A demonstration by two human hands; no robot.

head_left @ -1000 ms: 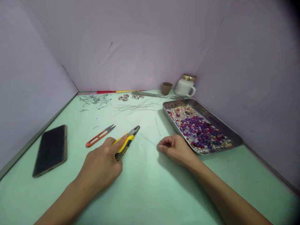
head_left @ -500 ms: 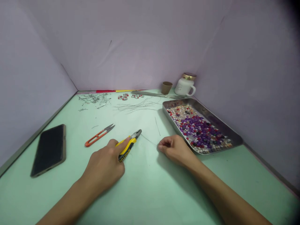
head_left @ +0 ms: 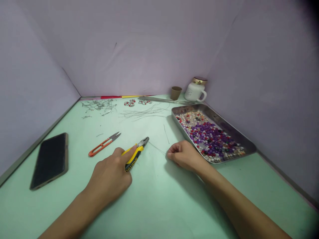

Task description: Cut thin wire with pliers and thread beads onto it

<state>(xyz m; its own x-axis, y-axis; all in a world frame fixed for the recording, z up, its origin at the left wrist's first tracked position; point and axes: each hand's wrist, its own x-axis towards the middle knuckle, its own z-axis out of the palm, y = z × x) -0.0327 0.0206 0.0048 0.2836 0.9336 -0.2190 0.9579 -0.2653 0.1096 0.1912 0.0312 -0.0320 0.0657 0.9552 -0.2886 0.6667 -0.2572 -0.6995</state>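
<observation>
My left hand [head_left: 113, 171] is wrapped round a pair of yellow-and-black pliers [head_left: 134, 155], whose jaws point up and to the right. From the jaw tips a thin wire [head_left: 157, 148] runs to my right hand [head_left: 183, 155], which pinches its other end between thumb and fingers. Left of the pliers lie orange thread snips [head_left: 103, 145], blades pointing away from me. A short loose piece of wire [head_left: 166, 134] rests on the table just beyond my right hand.
A metal tray [head_left: 183, 131] of mixed beads stands at right. Behind are a white lidded mug [head_left: 195, 91], a brown cup [head_left: 175, 93], long wires [head_left: 144, 113], beaded pieces [head_left: 130, 103] and wire scraps [head_left: 98, 105]. A phone [head_left: 50, 161] lies at left.
The whole view has shifted slightly. Both hands keep their holds on the pliers and the wire, with hardly any movement.
</observation>
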